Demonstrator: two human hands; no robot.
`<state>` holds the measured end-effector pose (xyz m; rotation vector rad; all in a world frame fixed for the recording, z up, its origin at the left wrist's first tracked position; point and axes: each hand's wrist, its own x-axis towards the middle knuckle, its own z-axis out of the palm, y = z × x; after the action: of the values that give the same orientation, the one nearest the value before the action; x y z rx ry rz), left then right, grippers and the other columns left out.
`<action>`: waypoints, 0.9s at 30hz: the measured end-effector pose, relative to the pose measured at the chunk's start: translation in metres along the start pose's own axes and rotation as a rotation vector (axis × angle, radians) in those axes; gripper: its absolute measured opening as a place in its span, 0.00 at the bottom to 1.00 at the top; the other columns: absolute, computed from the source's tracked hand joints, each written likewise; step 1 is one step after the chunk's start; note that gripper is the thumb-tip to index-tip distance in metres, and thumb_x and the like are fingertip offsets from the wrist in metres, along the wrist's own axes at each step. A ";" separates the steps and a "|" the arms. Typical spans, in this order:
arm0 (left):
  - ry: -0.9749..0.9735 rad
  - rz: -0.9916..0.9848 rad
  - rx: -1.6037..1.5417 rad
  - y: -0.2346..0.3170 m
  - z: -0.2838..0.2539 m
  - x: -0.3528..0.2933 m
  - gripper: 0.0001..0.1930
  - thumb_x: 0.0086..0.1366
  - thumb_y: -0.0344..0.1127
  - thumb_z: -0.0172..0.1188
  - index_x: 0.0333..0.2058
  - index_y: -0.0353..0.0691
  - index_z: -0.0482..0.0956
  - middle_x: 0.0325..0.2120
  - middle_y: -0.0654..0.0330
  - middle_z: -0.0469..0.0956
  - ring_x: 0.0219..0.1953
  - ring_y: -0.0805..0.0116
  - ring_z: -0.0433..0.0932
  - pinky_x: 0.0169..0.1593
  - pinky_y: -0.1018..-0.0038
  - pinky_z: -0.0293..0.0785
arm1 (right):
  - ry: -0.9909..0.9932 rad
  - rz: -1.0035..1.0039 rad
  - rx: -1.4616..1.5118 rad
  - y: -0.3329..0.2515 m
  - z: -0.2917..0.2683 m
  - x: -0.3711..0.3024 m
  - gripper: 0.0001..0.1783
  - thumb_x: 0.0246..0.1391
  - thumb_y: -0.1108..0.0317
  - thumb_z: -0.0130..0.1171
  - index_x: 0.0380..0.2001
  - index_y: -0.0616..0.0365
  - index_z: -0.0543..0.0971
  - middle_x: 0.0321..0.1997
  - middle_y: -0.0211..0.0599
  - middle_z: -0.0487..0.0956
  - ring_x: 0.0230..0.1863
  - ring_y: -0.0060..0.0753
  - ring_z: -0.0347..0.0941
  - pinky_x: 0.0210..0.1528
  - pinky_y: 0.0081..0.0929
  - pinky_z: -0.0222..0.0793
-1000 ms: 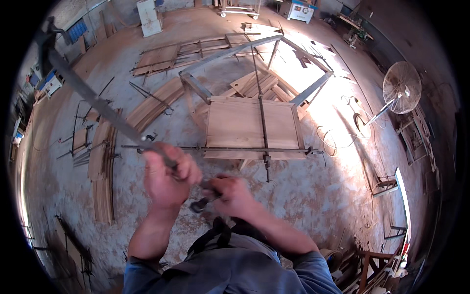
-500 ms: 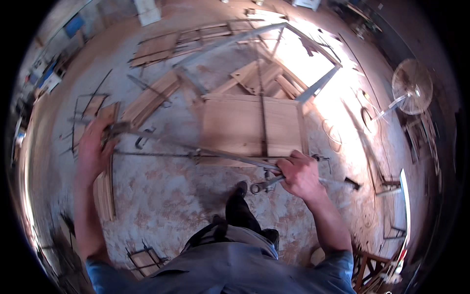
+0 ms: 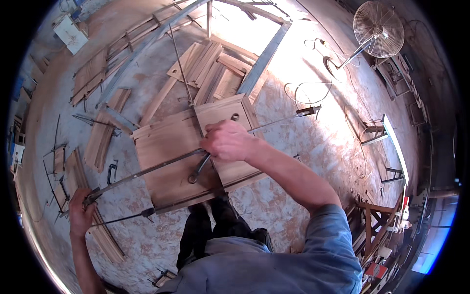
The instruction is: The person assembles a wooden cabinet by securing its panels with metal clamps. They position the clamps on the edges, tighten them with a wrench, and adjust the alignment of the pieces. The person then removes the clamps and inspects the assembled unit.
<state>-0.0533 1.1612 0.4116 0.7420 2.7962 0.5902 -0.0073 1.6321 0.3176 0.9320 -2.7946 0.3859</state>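
Observation:
A long metal bar clamp [image 3: 147, 170] stretches slantwise over a wooden panel [image 3: 169, 142]. My left hand [image 3: 81, 213] is closed round its left end, near the jaw. Farther along, my right hand [image 3: 230, 141] grips the bar above the panel. The same hand holds a wrench [image 3: 198, 169], whose ring end points toward my legs. Two other bar clamps lie against the panel: one clamp [image 3: 182, 73] runs across it lengthwise, and another clamp [image 3: 122, 219] follows its near edge. My right fingers partly hide the bar and the wrench's middle.
A grey metal frame [image 3: 264, 59] rises beyond the panel, with stacked boards [image 3: 205, 63] inside it. Boards [image 3: 105, 130] and a small C-clamp [image 3: 112, 171] lie on the floor at left. A pedestal fan [image 3: 378, 32] stands far right, with a loose cable [image 3: 313, 85] nearby.
My view has turned and come closer to the panel. The held bar clamp has moved from along the panel's near side to over it, with both hands still on it.

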 end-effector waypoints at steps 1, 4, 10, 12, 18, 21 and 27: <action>0.014 0.020 0.007 -0.002 0.005 0.007 0.19 0.43 0.19 0.63 0.38 0.31 0.75 0.34 0.48 0.75 0.37 0.47 0.76 0.42 0.63 0.72 | -0.041 -0.001 -0.005 0.002 0.008 0.008 0.07 0.37 0.62 0.58 0.15 0.50 0.73 0.18 0.32 0.76 0.31 0.36 0.75 0.30 0.32 0.72; -0.003 0.162 0.002 0.016 0.033 0.043 0.18 0.45 0.20 0.63 0.39 0.32 0.75 0.34 0.48 0.75 0.36 0.47 0.76 0.40 0.64 0.72 | -0.002 -0.031 0.060 0.005 0.026 0.041 0.08 0.38 0.62 0.59 0.16 0.52 0.72 0.17 0.32 0.73 0.31 0.37 0.73 0.30 0.35 0.70; 0.023 0.115 -0.138 -0.045 0.083 0.090 0.19 0.49 0.22 0.64 0.42 0.34 0.74 0.35 0.49 0.75 0.37 0.49 0.77 0.41 0.65 0.72 | -0.095 0.099 0.032 0.025 0.077 0.094 0.07 0.43 0.60 0.55 0.18 0.47 0.79 0.22 0.31 0.79 0.33 0.38 0.77 0.32 0.36 0.73; 0.034 0.108 -0.154 -0.062 0.094 0.104 0.18 0.49 0.22 0.63 0.42 0.34 0.74 0.35 0.49 0.75 0.37 0.49 0.77 0.42 0.65 0.72 | -0.070 0.103 0.035 0.036 0.097 0.104 0.07 0.43 0.61 0.55 0.18 0.47 0.79 0.23 0.31 0.80 0.33 0.39 0.78 0.32 0.37 0.73; 0.024 0.039 -0.230 -0.107 0.116 0.139 0.19 0.50 0.21 0.62 0.44 0.34 0.73 0.40 0.49 0.74 0.42 0.51 0.76 0.47 0.66 0.71 | -0.100 0.140 0.046 0.054 0.147 0.132 0.10 0.44 0.56 0.58 0.18 0.48 0.77 0.19 0.32 0.77 0.32 0.39 0.76 0.31 0.38 0.72; -0.022 0.105 -0.182 -0.132 0.123 0.152 0.21 0.50 0.20 0.61 0.45 0.34 0.72 0.41 0.49 0.74 0.44 0.53 0.75 0.49 0.67 0.70 | -0.126 0.168 0.024 0.058 0.162 0.144 0.10 0.43 0.56 0.58 0.19 0.47 0.78 0.19 0.32 0.77 0.32 0.39 0.76 0.32 0.38 0.72; -0.021 0.108 -0.185 -0.157 0.133 0.165 0.20 0.51 0.21 0.61 0.45 0.33 0.72 0.41 0.49 0.74 0.44 0.49 0.75 0.49 0.65 0.69 | -0.163 0.189 0.029 0.064 0.171 0.156 0.08 0.45 0.60 0.56 0.20 0.47 0.81 0.24 0.33 0.80 0.34 0.39 0.79 0.33 0.39 0.74</action>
<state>-0.2256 1.1639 0.2118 0.8575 2.6495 0.8417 -0.1826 1.5431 0.1798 0.7384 -3.0458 0.3939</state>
